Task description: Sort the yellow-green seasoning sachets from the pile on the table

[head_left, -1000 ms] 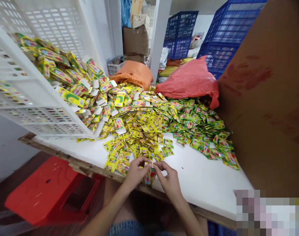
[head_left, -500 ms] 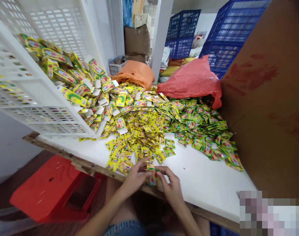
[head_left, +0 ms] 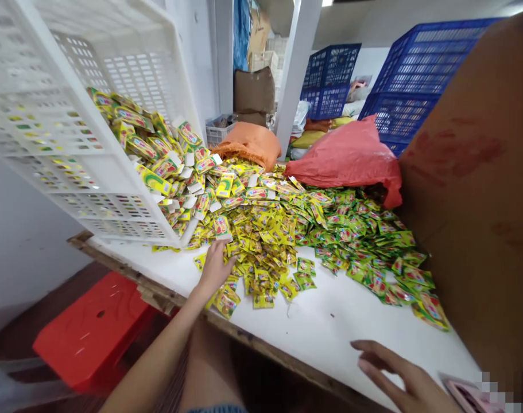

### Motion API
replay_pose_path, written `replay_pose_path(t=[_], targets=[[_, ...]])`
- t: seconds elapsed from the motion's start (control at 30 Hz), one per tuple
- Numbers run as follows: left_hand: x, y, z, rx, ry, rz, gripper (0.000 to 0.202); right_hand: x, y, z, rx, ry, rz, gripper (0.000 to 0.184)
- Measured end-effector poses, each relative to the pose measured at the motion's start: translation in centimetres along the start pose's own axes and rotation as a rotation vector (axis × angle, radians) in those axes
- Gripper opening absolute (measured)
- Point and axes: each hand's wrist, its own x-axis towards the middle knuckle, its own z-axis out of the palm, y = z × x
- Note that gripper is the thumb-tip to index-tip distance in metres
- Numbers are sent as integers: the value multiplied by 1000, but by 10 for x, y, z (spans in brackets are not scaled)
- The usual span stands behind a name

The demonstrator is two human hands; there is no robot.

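My left hand point(head_left: 217, 268) reaches over the near edge of the pile, palm down. Its fingertips are at the lower flap of a small yellow and red carton point(head_left: 222, 227), and the thumb is apart from the fingers. Whether the fingertips press on the carton I cannot tell. Around that hand lie small yellow sachets point(head_left: 261, 246). At the lower right, my right hand point(head_left: 394, 367) is over the white tabletop point(head_left: 317, 338), fingers bent and apart, with nothing in it. Green sachets point(head_left: 347, 229) form a heap farther back on the right.
A tipped white crate point(head_left: 132, 212) spills cartons from the left. Behind the heap lie an orange sack point(head_left: 250, 140) and a red sack point(head_left: 347, 152). A large brown cardboard box point(head_left: 472, 189) walls the right side. A red stool point(head_left: 93, 327) stands below the table at left.
Both hands were together at the table's front edge around a small carton. Now they are apart: the left has moved forward to another carton, the right has moved far right without the carton.
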Motion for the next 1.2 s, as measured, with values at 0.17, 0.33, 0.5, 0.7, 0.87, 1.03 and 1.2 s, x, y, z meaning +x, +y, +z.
replay_pose_path(t=[0.17,0.33,0.5,0.7,0.87,1.03,1.2], targets=[[66,-22,-7,266,-14,54,57,19,-13,38,120,-151,-27,35],[96,-48,-9,370,-311,298,52,20,-18,65,248,-161,-60,30],[93,-31,-12,151,-172,234,38,40,-15,72,274,13,-74,27],[20,36,-7,-613,-165,-84,27,94,-18,102,136,227,-174,25],[-47,66,26,-1174,-410,-462,43,117,-33,141,26,374,-142,21],[-67,66,39,-1192,-378,-578,41,103,-22,135,56,260,-92,16],[-72,60,46,-1073,-352,-459,60,118,-11,95,60,148,-83,23]])
